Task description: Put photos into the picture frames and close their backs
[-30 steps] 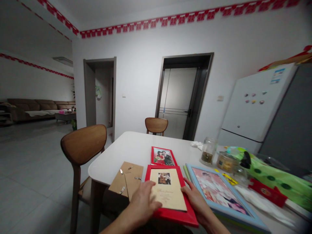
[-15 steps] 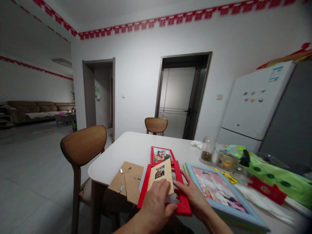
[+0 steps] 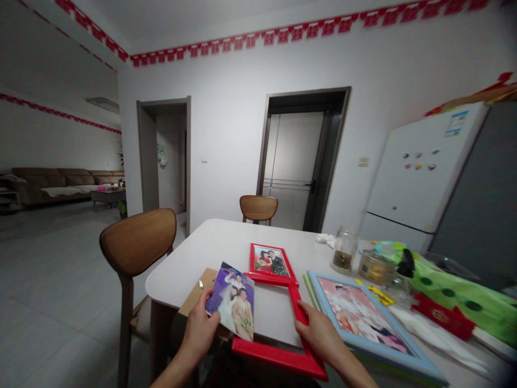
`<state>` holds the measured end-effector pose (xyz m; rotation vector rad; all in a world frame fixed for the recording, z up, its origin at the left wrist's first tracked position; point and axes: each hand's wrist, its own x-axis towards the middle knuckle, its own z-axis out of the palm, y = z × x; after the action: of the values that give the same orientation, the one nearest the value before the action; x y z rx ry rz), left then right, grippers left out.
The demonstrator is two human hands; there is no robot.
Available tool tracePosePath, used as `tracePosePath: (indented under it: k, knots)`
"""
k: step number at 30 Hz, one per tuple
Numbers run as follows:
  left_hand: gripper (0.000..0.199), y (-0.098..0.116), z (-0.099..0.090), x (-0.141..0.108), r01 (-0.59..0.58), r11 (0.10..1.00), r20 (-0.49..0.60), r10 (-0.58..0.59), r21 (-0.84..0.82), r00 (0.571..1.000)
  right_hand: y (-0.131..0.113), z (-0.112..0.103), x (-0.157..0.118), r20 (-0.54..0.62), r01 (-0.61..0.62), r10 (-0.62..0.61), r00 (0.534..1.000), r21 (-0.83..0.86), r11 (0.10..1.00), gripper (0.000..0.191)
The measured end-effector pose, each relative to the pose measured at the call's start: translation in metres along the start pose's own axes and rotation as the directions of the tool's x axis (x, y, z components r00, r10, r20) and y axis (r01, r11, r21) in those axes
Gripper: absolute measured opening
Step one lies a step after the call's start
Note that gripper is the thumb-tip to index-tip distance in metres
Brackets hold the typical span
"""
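Between the thumb and fingers of my left hand (image 3: 201, 325) is a photo (image 3: 233, 302) with a purple background, showing several people in wedding clothes. It is tilted and overlaps the left side of a red picture frame (image 3: 278, 353). My right hand (image 3: 317, 326) grips that frame by its right side; its opening shows the white surface behind. Just beyond lies a second red frame (image 3: 270, 263) holding a couple's photo. Brown backing boards (image 3: 197, 291) with metal clips lie at the left, largely hidden behind the photo and my left hand.
A large light-blue picture frame (image 3: 363, 315) lies on the white table (image 3: 202, 242) at the right. Past it stand a glass jar (image 3: 344, 250), a container of yellowish food (image 3: 375, 267), a red box (image 3: 442, 318) and a green bag (image 3: 456, 293). A wooden chair (image 3: 139, 240) is at the left.
The photo is turned over, from its cream back to its picture side, and has moved left with my left hand. The red frame has shifted slightly right and nearer, in my right hand.
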<state>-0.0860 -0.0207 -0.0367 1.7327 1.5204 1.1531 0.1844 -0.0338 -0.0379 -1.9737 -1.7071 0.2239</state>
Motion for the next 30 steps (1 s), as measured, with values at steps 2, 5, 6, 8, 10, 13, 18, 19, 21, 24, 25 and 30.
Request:
tracePosePath:
  k: [2,5,6,8,10,13,18,19,21,24,25,30]
  knots:
    - [0.044,-0.01,-0.002,-0.002,0.037,0.998,0.057,-0.039,0.045,0.998,-0.001,0.003,-0.002,0.042,0.031,-0.028,0.999,-0.087,0.996,0.045]
    - [0.043,-0.015,-0.004,-0.003,0.007,0.989,0.102,-0.023,0.149,0.995,-0.003,0.004,-0.005,0.073,0.057,-0.046,0.996,-0.16,0.986,0.041]
    - [0.044,-0.015,-0.005,-0.003,-0.011,0.981,0.112,-0.011,0.194,0.994,-0.004,0.004,-0.007,0.079,0.061,-0.047,0.996,-0.182,0.981,0.038]
    - [0.045,-0.014,-0.007,-0.003,-0.043,0.954,0.126,0.006,0.295,0.992,-0.005,0.003,-0.008,0.091,0.071,-0.051,0.995,-0.224,0.972,0.034]
    - [0.045,-0.013,-0.008,-0.004,-0.071,0.917,0.128,0.022,0.392,0.992,-0.006,0.003,-0.009,0.095,0.077,-0.054,0.994,-0.253,0.964,0.033]
    - [0.046,-0.013,-0.009,-0.006,-0.121,0.862,0.125,0.067,0.492,0.99,-0.006,0.003,-0.009,0.09,0.076,-0.054,0.994,-0.264,0.962,0.032]
    - [0.054,-0.01,0.001,-0.012,-0.299,0.858,0.247,0.21,0.417,0.946,-0.005,0.007,-0.01,0.051,0.081,-0.07,0.996,-0.255,0.964,0.029]
    - [0.056,-0.01,0.004,-0.013,-0.337,0.857,0.286,0.235,0.389,0.929,-0.004,0.008,-0.01,0.043,0.083,-0.074,0.996,-0.253,0.964,0.03]
    - [0.056,-0.008,0.012,-0.014,-0.396,0.841,0.344,0.272,0.369,0.899,-0.004,0.009,-0.011,0.036,0.09,-0.084,0.996,-0.247,0.965,0.032]
    - [0.055,-0.006,0.023,-0.013,-0.452,0.798,0.379,0.305,0.398,0.873,-0.002,0.012,-0.01,0.039,0.092,-0.085,0.996,-0.245,0.965,0.035]
    - [0.054,-0.006,0.026,-0.013,-0.465,0.786,0.383,0.315,0.407,0.868,-0.001,0.012,-0.01,0.04,0.093,-0.086,0.995,-0.245,0.965,0.035]
    - [0.043,-0.001,0.027,-0.005,-0.48,0.79,0.311,0.379,0.382,0.871,0.001,0.016,-0.009,-0.049,0.117,-0.132,0.99,-0.234,0.965,0.038]
